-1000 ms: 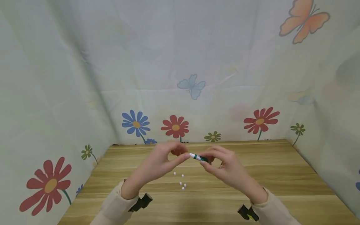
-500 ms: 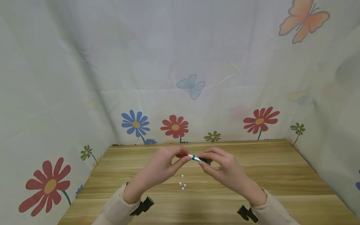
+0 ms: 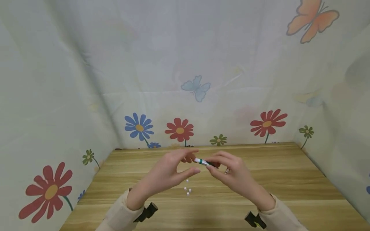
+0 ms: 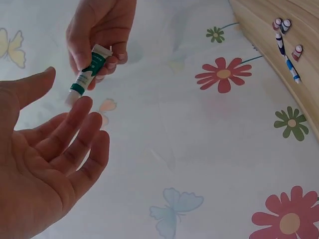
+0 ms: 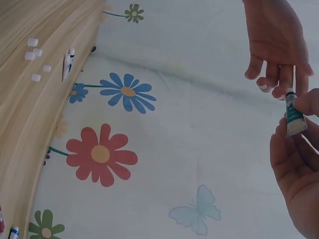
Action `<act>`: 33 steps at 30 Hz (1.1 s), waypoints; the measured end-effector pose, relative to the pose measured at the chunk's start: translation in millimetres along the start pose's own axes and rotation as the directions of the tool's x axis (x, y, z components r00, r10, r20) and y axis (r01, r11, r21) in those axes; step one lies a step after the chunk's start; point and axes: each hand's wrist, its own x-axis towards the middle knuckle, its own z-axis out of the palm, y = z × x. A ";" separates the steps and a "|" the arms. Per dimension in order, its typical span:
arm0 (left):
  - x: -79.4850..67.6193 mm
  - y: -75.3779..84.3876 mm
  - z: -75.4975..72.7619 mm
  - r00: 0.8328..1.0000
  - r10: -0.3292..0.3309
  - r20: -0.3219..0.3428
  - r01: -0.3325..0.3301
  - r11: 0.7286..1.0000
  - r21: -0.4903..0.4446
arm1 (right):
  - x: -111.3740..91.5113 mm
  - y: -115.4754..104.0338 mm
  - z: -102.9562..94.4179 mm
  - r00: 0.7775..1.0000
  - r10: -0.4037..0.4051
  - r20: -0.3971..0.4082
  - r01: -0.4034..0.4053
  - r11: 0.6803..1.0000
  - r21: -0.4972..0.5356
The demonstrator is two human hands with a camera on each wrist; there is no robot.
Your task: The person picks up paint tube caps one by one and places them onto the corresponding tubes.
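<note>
1. We are seeing the right hand (image 3: 231, 168) pinching a small green-and-white tube (image 3: 204, 162) between thumb and fingers.
2. The tube is pointing its white end toward the left hand (image 3: 169, 170) and is being held in the air above the wooden table (image 3: 277, 179), between the two hands.
3. We are finding the left hand wide, its thumb standing well apart from its fingers and its palm facing the tube. Its fingertips are lying just beside the white end; we are not able to tell whether they are touching it.
4. On the table, below the hands, we are noticing small white pieces (image 5: 30, 56) lying in a loose group; the right wrist view is showing five.
5. Through the left wrist camera we are making out other tubes (image 4: 297, 52) lying near the table's edge, some with blue parts and some with reddish ones.
6. Behind the table, a pale cloth (image 3: 150, 70) is hanging, showing printed flowers (image 3: 180, 131) and butterflies (image 3: 196, 88).
7. Both arms are wearing cream sleeves (image 3: 118, 210), with dark devices (image 3: 146, 211) sitting at the wrists.
</note>
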 end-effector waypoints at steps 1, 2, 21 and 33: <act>-0.6 -0.1 -0.8 1.000 -0.024 0.013 0.024 1.000 0.000 | -0.6 0.8 0.4 1.000 -0.024 -0.006 0.023 0.999 -0.025; -1.3 -0.3 -1.5 0.998 -0.052 0.023 0.052 0.999 -0.003 | -1.0 1.5 0.9 0.999 -0.049 -0.010 0.048 0.997 -0.056; -3.5 -4.2 11.5 1.000 0.015 0.016 -0.016 0.998 0.067 | -4.4 3.8 3.7 0.996 -0.083 -0.013 0.082 0.993 -0.086; -4.9 -0.3 11.0 0.996 0.089 -0.032 -0.083 0.986 0.147 | -3.9 -5.8 -3.1 0.996 0.085 0.027 -0.086 0.996 0.034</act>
